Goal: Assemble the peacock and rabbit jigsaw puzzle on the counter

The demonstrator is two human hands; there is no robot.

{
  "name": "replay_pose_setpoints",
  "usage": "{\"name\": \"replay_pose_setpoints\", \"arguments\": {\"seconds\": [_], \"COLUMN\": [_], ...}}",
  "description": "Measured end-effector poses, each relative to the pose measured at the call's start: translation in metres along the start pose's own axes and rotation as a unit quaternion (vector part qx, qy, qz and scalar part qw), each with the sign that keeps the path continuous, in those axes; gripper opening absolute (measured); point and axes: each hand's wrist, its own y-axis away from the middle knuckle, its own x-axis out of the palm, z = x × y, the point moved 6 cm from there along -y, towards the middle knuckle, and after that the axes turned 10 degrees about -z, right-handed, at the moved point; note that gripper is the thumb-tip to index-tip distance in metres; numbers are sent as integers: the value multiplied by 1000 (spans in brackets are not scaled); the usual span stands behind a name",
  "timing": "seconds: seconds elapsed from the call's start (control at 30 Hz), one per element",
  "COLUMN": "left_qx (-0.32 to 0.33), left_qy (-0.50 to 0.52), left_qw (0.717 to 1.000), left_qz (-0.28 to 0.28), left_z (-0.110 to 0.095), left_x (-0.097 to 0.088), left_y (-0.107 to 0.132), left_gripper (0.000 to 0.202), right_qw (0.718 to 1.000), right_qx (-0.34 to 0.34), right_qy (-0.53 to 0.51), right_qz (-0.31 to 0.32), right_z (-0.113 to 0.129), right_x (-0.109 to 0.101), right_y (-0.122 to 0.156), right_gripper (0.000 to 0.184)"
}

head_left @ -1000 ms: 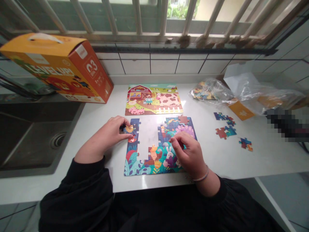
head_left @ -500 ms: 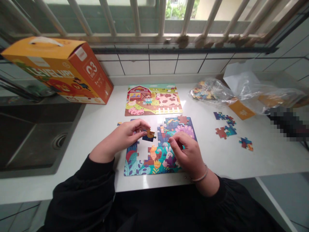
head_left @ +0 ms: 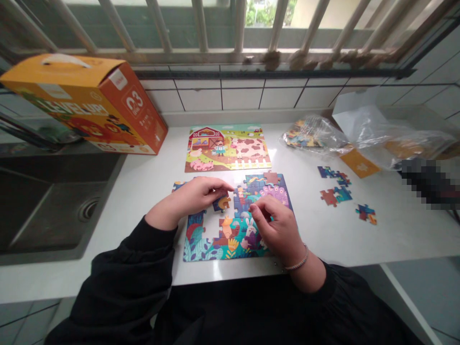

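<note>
My left hand (head_left: 196, 195) is over the left half of a partly assembled jigsaw puzzle (head_left: 206, 247). Between its thumb and fingers is a dark blue puzzle piece (head_left: 222, 203) with an orange-brown figure, partly covered by the fingers. The piece is above the white gap in the puzzle. My right hand (head_left: 276, 225) hovers at the puzzle's right side, fingers curled and thumb tip near the index finger; whether anything is in that pinch is hidden. A rabbit, a fox and a purple peacock show on the joined pieces. One brown piece (head_left: 272, 178) lies at the top edge.
Behind lies a finished farm puzzle (head_left: 226, 148). Loose pieces (head_left: 336, 195) are on the counter at right, with a bag of pieces (head_left: 305, 134) and plastic wrapping (head_left: 395, 139) beyond. An orange box (head_left: 132, 110) stands back left beside a dark sink (head_left: 53, 206).
My left hand has shifted slightly right, its fingers now stretched further over the puzzle piece, which has turned a little. My right hand has stayed nearly still.
</note>
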Motion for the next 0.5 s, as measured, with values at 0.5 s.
{"name": "replay_pose_setpoints", "arguments": {"seconds": [0.5], "left_qx": [-91], "left_qy": [121], "left_qw": [988], "left_qz": [2], "left_z": [-16], "left_x": [11], "left_y": [31], "left_gripper": [31], "right_qw": [995], "right_qx": [22], "right_qy": [30], "right_qz": [97], "right_z": [-12], "right_x": [18], "right_y": [8], "right_gripper": [16]}}
